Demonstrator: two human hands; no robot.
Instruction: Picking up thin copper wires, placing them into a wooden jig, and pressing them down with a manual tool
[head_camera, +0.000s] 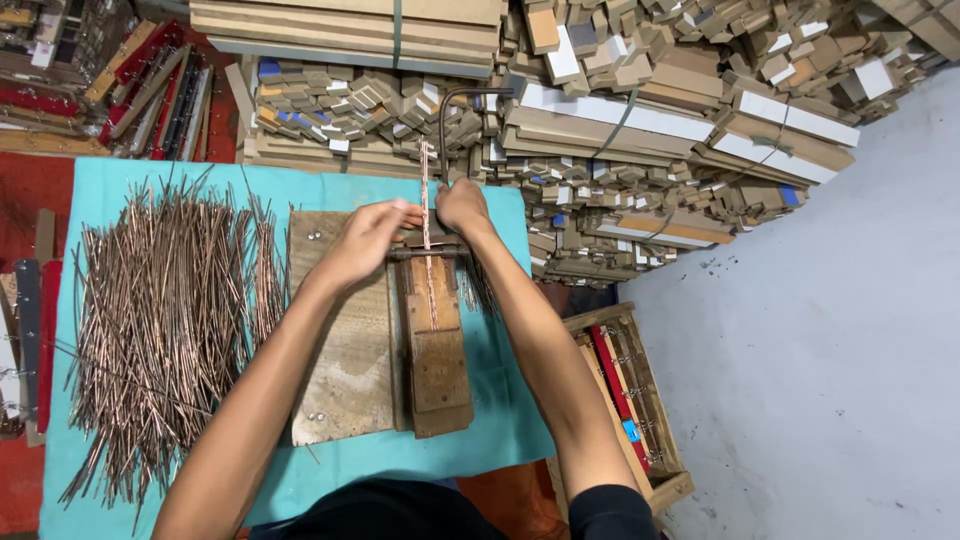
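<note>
My left hand (368, 240) pinches a thin copper-coloured rod (430, 275) that lies lengthwise along a wooden jig (436, 360) on a worn wooden board (345, 370). My right hand (462, 206) is closed around the lower end of a dark bent metal lever (450, 115) that rises at the jig's far end. The rod's far tip sticks up between my two hands. A big heap of similar copper-coloured rods (165, 320) lies to the left on the turquoise cloth (500, 430).
Stacks of cut wooden blocks and boards (650, 110) fill the far side. A wooden crate (625, 390) with red and blue pieces stands at the right by the grey floor (830, 350). Red and dark strips (150, 90) lie at top left.
</note>
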